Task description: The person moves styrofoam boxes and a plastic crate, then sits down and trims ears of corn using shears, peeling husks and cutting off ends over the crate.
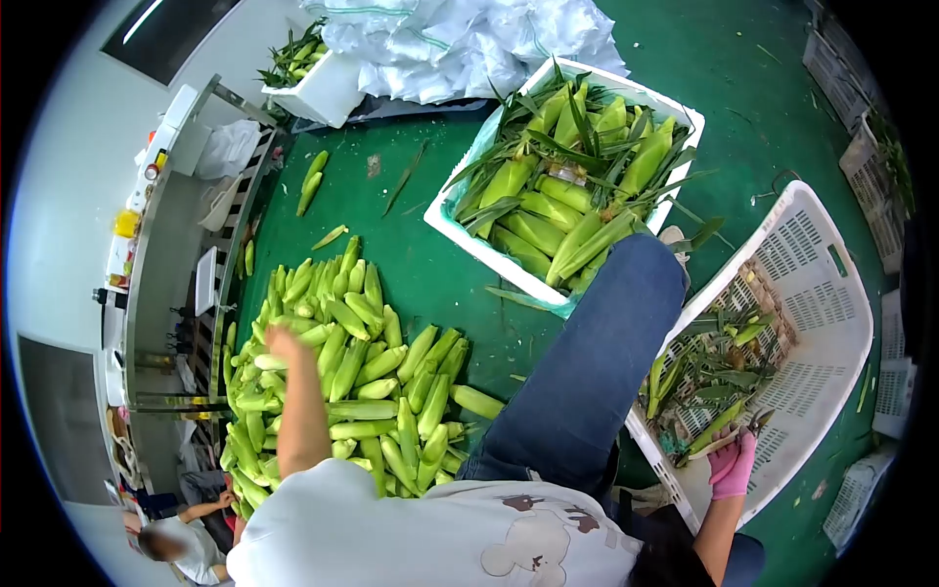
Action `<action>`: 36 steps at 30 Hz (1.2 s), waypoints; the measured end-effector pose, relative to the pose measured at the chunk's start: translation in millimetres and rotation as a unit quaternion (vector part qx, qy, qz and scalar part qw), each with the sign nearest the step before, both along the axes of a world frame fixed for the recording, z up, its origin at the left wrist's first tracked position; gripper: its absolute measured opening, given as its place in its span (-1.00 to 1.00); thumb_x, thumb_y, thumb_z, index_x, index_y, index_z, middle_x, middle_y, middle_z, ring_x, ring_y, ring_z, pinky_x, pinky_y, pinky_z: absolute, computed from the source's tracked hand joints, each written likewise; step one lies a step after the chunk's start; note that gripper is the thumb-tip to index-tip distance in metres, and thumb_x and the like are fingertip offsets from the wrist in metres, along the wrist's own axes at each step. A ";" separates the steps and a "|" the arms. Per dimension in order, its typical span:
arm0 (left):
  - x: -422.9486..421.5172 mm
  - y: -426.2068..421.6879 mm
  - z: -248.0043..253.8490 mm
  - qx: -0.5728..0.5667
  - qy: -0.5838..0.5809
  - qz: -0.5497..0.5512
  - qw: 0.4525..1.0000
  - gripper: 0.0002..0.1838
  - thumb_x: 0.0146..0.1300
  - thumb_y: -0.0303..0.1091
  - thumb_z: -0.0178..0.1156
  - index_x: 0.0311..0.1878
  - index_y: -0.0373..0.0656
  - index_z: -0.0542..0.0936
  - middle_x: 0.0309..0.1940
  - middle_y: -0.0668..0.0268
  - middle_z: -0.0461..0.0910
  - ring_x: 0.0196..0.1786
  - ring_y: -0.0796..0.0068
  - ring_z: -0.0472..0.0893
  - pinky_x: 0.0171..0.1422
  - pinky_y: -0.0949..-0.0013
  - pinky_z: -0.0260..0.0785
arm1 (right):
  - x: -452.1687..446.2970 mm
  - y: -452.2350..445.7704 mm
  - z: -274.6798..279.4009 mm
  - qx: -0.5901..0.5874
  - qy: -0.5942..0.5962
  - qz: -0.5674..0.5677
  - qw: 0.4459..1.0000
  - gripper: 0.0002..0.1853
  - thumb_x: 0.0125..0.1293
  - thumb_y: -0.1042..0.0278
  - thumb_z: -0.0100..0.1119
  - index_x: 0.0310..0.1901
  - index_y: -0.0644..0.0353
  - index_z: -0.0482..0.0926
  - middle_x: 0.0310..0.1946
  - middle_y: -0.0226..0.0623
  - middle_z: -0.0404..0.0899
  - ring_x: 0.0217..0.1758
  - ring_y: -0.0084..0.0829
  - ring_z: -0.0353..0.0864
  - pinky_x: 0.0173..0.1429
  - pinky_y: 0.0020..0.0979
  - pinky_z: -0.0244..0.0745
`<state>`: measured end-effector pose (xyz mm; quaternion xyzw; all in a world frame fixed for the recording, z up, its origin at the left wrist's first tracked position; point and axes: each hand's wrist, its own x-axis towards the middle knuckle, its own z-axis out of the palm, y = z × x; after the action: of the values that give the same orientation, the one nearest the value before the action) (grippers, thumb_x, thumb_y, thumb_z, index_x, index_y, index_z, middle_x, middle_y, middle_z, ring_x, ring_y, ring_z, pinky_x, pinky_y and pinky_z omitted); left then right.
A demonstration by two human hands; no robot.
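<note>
My left hand is bare and stretched over a large pile of green corn ears on the floor. Its fingers are smeared and partly hidden, so I cannot tell whether it grips an ear. On the other side, my right hand wears a pink glove and is closed around what look like pruning shears. The shears are above a white slatted plastic basket, tipped toward me, with green leaves and corn trimmings inside.
A white foam box full of leafy corn stands ahead of my knee. White sacks and a smaller foam box lie behind it. Shelving lines the left wall. Another person sits at lower left. More crates stand at right.
</note>
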<state>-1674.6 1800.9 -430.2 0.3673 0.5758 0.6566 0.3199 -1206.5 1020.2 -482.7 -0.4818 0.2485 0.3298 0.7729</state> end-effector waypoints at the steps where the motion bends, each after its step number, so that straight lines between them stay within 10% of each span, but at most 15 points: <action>1: 56.4 15.4 -28.3 0.054 0.017 -0.156 0.986 -0.68 0.33 -0.38 0.12 0.14 -0.19 0.55 -0.15 0.20 0.64 -0.17 0.39 0.64 -0.12 0.37 0.49 | 0.2 -1.9 -2.3 -0.006 -0.003 -0.006 1.000 -0.54 0.32 -0.12 0.19 0.07 0.03 0.50 -0.15 -0.41 0.57 -0.02 -0.31 0.58 0.05 -0.26 0.52; 5: 357.4 -44.1 -26.4 0.194 0.428 -0.397 0.789 -0.83 0.26 -0.33 0.22 -0.16 -0.16 0.68 -0.37 0.23 0.67 -0.17 0.20 0.67 0.01 0.24 0.51 | 2.7 -3.1 14.9 -0.033 -0.038 -0.036 0.998 -0.53 0.36 -0.05 0.15 0.12 0.13 0.47 -0.13 -0.33 0.57 -0.02 -0.27 0.57 0.08 -0.22 0.52; 6: 408.9 -43.8 -43.9 0.218 0.574 -0.405 0.678 -0.74 0.27 -0.24 0.27 -0.07 -0.19 0.66 -0.12 0.04 0.66 -0.08 0.00 0.67 0.05 0.18 0.53 | 0.4 -4.5 19.2 -0.041 -0.050 -0.049 0.997 -0.52 0.39 -0.03 0.12 0.15 0.17 0.46 -0.11 -0.29 0.56 -0.01 -0.25 0.56 0.11 -0.20 0.51; 11: 503.7 -62.6 -74.1 -0.016 0.748 -0.398 0.531 -0.10 -0.11 0.11 0.53 0.22 -0.19 0.36 0.13 -0.03 0.49 0.12 -0.06 0.58 0.13 0.07 0.52 | -7.1 -32.3 41.3 -0.134 -0.134 -0.041 0.981 -0.46 0.43 0.03 0.08 0.29 0.21 0.38 -0.11 -0.29 0.57 0.00 -0.32 0.56 0.12 -0.28 0.46; 14: 513.6 -59.8 -40.4 -0.134 0.680 -0.522 0.498 -0.20 -0.04 0.14 0.47 0.14 -0.27 0.53 0.04 0.00 0.62 0.10 0.13 0.63 0.14 0.20 0.51 | -11.2 -40.7 48.0 -0.118 -0.135 -0.070 0.981 -0.44 0.42 0.01 0.08 0.29 0.23 0.38 -0.11 -0.29 0.56 0.00 -0.33 0.56 0.11 -0.28 0.46; 17: 488.5 -106.5 36.5 -0.409 0.199 -0.657 0.602 -0.42 0.22 0.16 0.27 0.02 -0.21 0.61 -0.20 0.16 0.68 -0.21 0.37 0.69 -0.14 0.37 0.56 | -13.8 -31.2 62.2 -0.055 -0.128 -0.098 0.985 -0.43 0.41 -0.01 0.10 0.29 0.23 0.38 -0.11 -0.29 0.55 -0.02 -0.34 0.56 0.11 -0.28 0.47; 19: 452.5 -123.1 82.4 -0.507 -0.054 -0.730 0.454 -0.36 0.31 0.14 0.15 0.20 -0.24 0.47 -0.01 0.03 0.59 -0.17 0.26 0.64 -0.17 0.29 0.56 | -12.1 -19.4 78.1 -0.017 -0.123 -0.118 0.985 -0.43 0.38 0.04 0.14 0.28 0.24 0.38 -0.11 -0.29 0.55 -0.03 -0.34 0.56 0.11 -0.29 0.46; 21: 422.6 -220.2 157.0 -0.381 -0.086 -0.731 0.559 -0.27 0.34 0.08 0.08 0.41 -0.24 0.31 0.17 -0.11 0.49 0.04 0.08 0.60 0.10 0.01 0.54 | -11.7 -4.4 92.7 -0.018 -0.161 -0.092 0.982 -0.41 0.33 0.07 0.16 0.29 0.25 0.38 -0.12 -0.29 0.54 -0.04 -0.36 0.55 0.11 -0.31 0.46; 24: 432.9 -299.7 209.9 -0.270 -0.192 -0.798 0.503 -0.23 0.34 0.21 0.05 0.41 -0.20 0.32 0.21 -0.04 0.48 0.10 0.07 0.60 0.18 -0.08 0.52 | -6.1 31.2 152.2 -0.103 -0.264 0.014 0.959 -0.31 0.15 0.19 0.27 0.30 0.30 0.36 -0.14 -0.33 0.52 -0.07 -0.47 0.53 0.09 -0.40 0.45; 30: 527.0 -454.9 213.6 -0.159 -0.035 -0.940 0.301 -0.23 0.26 0.20 0.20 0.31 -0.23 0.36 0.03 0.00 0.57 0.05 0.10 0.64 0.12 0.04 0.55 | -8.2 30.1 235.5 -0.181 -0.476 0.110 0.853 -0.27 0.07 0.23 0.36 0.29 0.23 0.34 -0.14 -0.34 0.46 -0.03 -0.45 0.46 0.15 -0.36 0.38; 36: 554.1 -575.9 149.4 -0.179 0.111 -0.962 0.173 -0.36 0.30 -0.09 0.16 0.35 -0.25 0.33 0.05 0.20 0.56 0.07 0.39 0.59 0.15 0.33 0.45 | -6.6 -38.0 207.4 -0.332 -0.429 0.048 0.839 -0.10 0.09 0.07 0.39 0.38 0.36 0.21 0.12 0.00 0.46 0.20 -0.26 0.48 0.31 -0.27 0.37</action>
<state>-1120.4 1224.9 -280.8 0.6334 -0.1008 -0.3379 0.6888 -1213.1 982.2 -275.2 -0.8139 -0.0369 0.0242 0.5793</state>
